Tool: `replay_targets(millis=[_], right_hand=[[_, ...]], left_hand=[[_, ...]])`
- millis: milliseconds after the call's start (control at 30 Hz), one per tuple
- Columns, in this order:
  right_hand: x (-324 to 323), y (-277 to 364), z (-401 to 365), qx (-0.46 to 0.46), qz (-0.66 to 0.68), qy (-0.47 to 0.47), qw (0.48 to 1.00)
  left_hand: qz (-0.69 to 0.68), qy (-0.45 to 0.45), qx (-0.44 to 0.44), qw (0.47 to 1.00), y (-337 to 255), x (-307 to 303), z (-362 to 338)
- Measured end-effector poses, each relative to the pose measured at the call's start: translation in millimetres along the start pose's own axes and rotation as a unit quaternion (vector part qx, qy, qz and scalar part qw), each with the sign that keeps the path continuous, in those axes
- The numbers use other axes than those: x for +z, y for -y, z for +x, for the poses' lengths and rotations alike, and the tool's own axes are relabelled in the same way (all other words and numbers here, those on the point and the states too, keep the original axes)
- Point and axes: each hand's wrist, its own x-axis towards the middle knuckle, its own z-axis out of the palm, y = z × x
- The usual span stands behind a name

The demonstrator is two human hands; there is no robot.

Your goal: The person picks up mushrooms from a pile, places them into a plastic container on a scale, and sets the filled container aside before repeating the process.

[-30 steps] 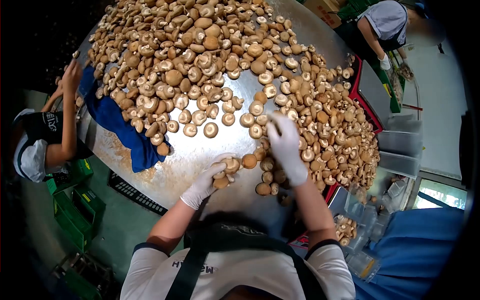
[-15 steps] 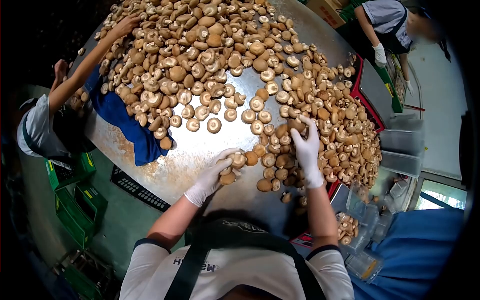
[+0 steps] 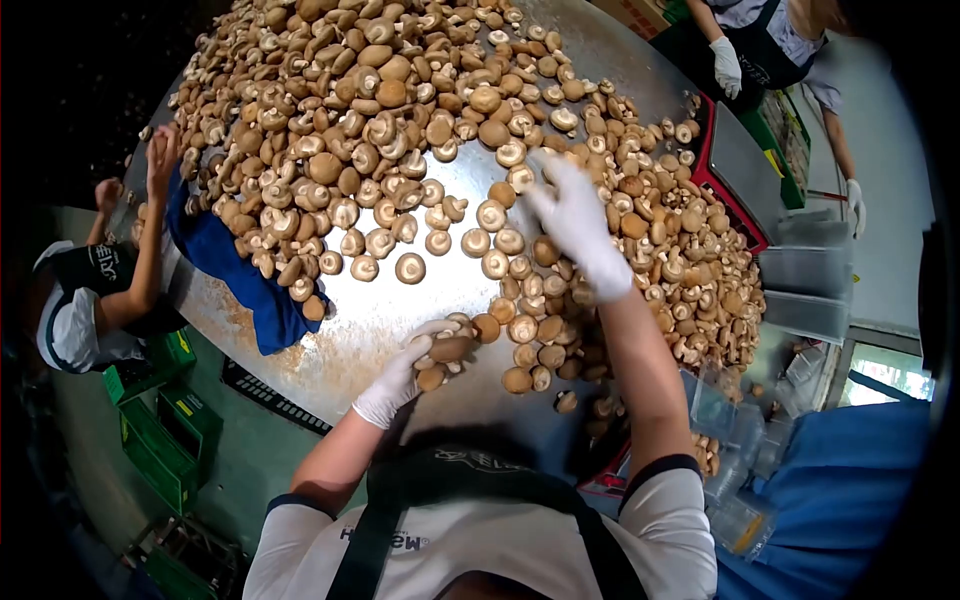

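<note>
My gloved left hand (image 3: 402, 372) is closed around several shiitake mushrooms (image 3: 451, 349), low over the near part of the metal table (image 3: 375, 305). Another brown-capped mushroom (image 3: 486, 328) lies right beside its fingertips. Further out, my gloved right hand (image 3: 577, 222) reaches over the table with its fingers apart, and nothing shows in its grasp. Its fingertips are close to a pale-stemmed mushroom (image 3: 520, 179) at the edge of the pile. A loose group of mushrooms (image 3: 523, 328) lies between my two hands, many with stems up.
A large mushroom heap (image 3: 330, 110) covers the far table, and another (image 3: 690, 260) lies to the right. A blue cloth (image 3: 225, 250) hangs at the left edge. A scale (image 3: 742, 165) and clear plastic boxes (image 3: 800, 275) stand right. Co-workers stand at left and upper right.
My right hand has left the near right mushrooms and moved away from me and slightly left, its fingers opening. My left hand keeps its mushrooms. The left co-worker's arm has drawn back from the heap.
</note>
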Motion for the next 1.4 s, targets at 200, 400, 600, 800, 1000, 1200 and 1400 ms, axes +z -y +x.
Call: replay_targets(millis=[200,400,600,800,1000,1200,1400], right_hand=[[25,-39,-21,-0.014,-0.272,0.000,0.962],[-25,13,-79,-0.022,-0.225,0.168,0.959],[-10,-27,95,0.049,0.016,-0.046,0.998],[107,-3,100,0.091,-0.215,-0.035,0.972],[105,26,-43,-0.049,-0.207,0.094,0.973],[65,54,-107,-0.050,-0.025,0.164,0.985],[30,2,-15,0.097,0.020,-0.069,0.993]], left_hand=[[-0.095,-0.112,0.062,0.987,-9,-33,8],[-0.106,-0.062,0.038,0.992,-14,-56,17],[-0.120,0.004,0.003,0.993,-21,-64,18],[-0.148,0.037,0.010,0.988,-28,-58,19],[-0.161,0.036,0.002,0.986,-20,-73,19],[-0.119,-0.002,0.015,0.993,-15,-72,18],[-0.147,0.023,0.019,0.989,-23,-62,17]])
